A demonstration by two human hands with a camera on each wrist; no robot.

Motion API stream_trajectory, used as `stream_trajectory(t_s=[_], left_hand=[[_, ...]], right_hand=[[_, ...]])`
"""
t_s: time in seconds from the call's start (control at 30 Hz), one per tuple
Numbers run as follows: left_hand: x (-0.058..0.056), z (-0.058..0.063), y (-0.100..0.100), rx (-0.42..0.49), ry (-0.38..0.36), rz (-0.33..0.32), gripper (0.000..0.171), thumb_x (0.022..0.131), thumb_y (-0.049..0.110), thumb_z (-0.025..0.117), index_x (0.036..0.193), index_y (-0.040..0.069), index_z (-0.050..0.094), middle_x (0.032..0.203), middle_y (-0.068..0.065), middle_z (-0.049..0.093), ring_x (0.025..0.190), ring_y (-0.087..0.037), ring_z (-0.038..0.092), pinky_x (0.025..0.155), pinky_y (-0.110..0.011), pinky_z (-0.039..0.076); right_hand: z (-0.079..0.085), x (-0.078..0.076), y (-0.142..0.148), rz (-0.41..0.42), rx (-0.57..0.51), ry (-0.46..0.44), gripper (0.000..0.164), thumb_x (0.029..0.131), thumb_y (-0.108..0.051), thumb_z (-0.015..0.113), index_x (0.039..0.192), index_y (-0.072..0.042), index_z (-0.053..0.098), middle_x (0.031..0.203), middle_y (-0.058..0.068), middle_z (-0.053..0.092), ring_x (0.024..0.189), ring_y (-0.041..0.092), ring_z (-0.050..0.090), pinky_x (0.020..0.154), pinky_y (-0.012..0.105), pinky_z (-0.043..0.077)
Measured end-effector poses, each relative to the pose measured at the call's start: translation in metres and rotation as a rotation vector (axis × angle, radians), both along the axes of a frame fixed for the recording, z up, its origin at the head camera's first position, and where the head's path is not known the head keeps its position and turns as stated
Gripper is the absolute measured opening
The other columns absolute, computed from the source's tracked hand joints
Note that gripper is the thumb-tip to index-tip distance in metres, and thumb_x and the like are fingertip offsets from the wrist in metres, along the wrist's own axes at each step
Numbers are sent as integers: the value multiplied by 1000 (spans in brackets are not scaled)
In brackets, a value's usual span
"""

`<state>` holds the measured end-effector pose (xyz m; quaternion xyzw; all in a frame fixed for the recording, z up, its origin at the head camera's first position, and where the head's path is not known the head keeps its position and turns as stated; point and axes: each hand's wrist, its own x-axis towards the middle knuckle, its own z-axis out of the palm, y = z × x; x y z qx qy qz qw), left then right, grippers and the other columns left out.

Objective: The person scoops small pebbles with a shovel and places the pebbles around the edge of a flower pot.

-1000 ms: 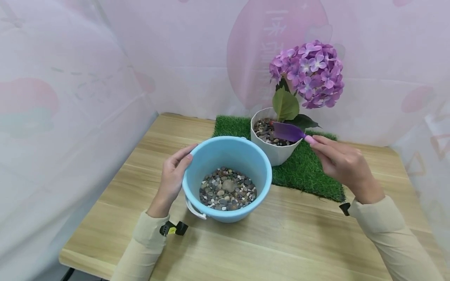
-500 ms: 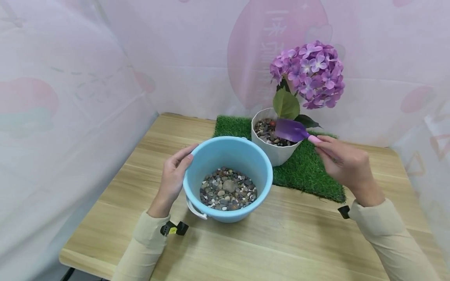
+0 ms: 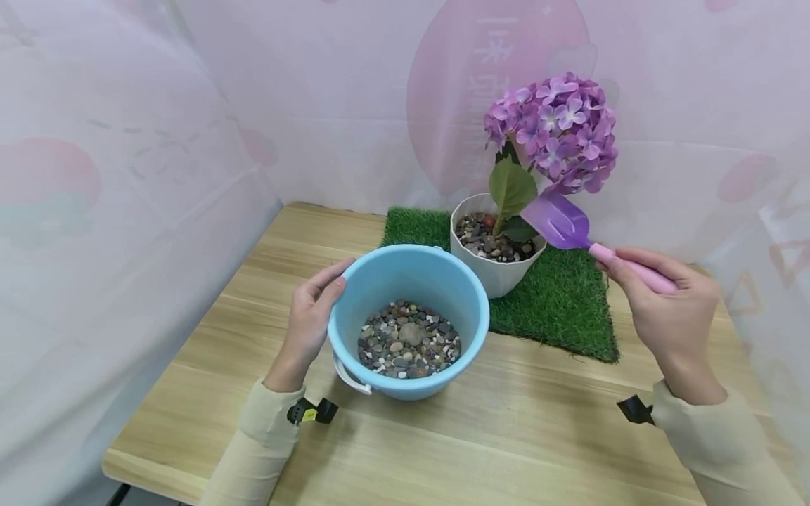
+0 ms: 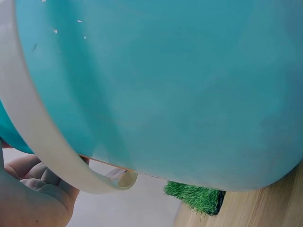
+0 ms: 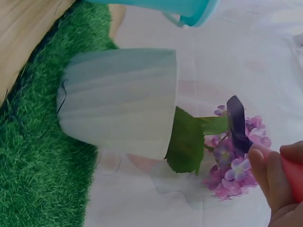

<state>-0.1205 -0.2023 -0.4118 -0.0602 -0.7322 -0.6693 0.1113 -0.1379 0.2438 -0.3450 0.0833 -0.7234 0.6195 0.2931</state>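
Note:
My left hand (image 3: 311,320) grips the left rim of a light blue bucket (image 3: 414,263), thumb on the rim. Pebbles (image 3: 405,344) of mixed colours cover the bucket's bottom. In the left wrist view the bucket's wall (image 4: 180,94) and white handle (image 4: 45,127) fill most of the picture. My right hand (image 3: 673,316) holds a small trowel by its pink handle (image 3: 633,270). Its purple blade (image 3: 560,221) is raised beside the plant, overlapping the right rim of a white flowerpot (image 3: 496,277) in the head view. Pebbles (image 3: 487,242) fill the pot around a purple hydrangea (image 3: 557,133).
The pot stands on a green artificial grass mat (image 3: 563,309) at the back of the wooden table (image 3: 443,443). Behind it and at the sides hang pale printed sheets (image 3: 342,105). The bucket stands in front and to the left of the pot.
The trowel has moved from over the pot's pebbles up and to the right, with my right hand drawn back toward the right. My left hand and the bucket stay in place.

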Motion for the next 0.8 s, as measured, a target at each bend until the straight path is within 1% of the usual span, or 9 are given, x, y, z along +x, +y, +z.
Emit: stream_trajectory(t_s=[0.07,0.13,0.23,0.33,0.43,0.5,0.6,0.67,0.8], left_hand=[[0,0,0,-5,2,0,40,111,16,50,145,-3,59,145,-22,64,118,-5,70,101,-26,62],[0,0,0,-10,3,1,40,111,16,50,145,-3,59,145,-22,64,118,-5,70,101,-26,62],[0,0,0,-15,1,2,41,111,17,50,146,-3,59,145,-22,64,118,-5,70,100,-25,62],[1,0,-1,-14,-2,2,41,112,18,50,146,-3,59,145,-21,64,118,-5,70,100,-25,62],[1,-1,-1,-13,-5,4,41,112,18,50,146,-2,59,145,-20,64,118,-5,70,100,-25,62],[1,-1,-1,-13,-5,6,40,112,18,50,146,-2,59,145,-20,64,119,-6,70,101,-25,62],[0,-1,-1,-14,-2,6,40,112,17,50,145,-2,60,145,-20,65,119,-8,70,101,-25,62],[0,-1,0,-13,0,5,40,112,17,50,145,-2,60,145,-20,65,120,-10,70,101,-26,62],[-1,-1,-1,-13,-2,3,41,112,17,49,146,-3,59,145,-20,64,122,-12,70,101,-25,62]], right_hand=[[1,6,5,20,-104,-76,29,84,4,85,109,15,75,95,10,83,83,15,81,80,20,66],[2,12,9,31,-169,-105,33,85,3,85,113,16,74,97,13,83,84,19,81,83,23,67],[4,19,14,38,-221,-93,35,84,6,84,114,19,72,98,17,82,85,22,81,83,27,67],[7,24,17,32,-249,-44,34,83,10,82,112,23,70,97,20,82,83,23,81,82,28,67],[9,30,19,-3,-248,-21,34,83,9,83,110,24,70,98,22,81,83,23,81,83,28,67],[8,34,22,-21,-272,-16,35,82,9,84,110,25,69,100,25,80,83,25,81,84,30,67],[3,38,30,-58,-310,-40,38,81,8,85,112,24,69,103,27,79,84,26,81,85,32,67],[0,40,35,-79,-354,-52,39,80,9,85,112,25,68,102,26,79,84,27,81,85,33,66],[-7,41,45,-133,-420,-88,38,78,11,86,111,23,70,97,22,81,81,25,81,82,32,66]])
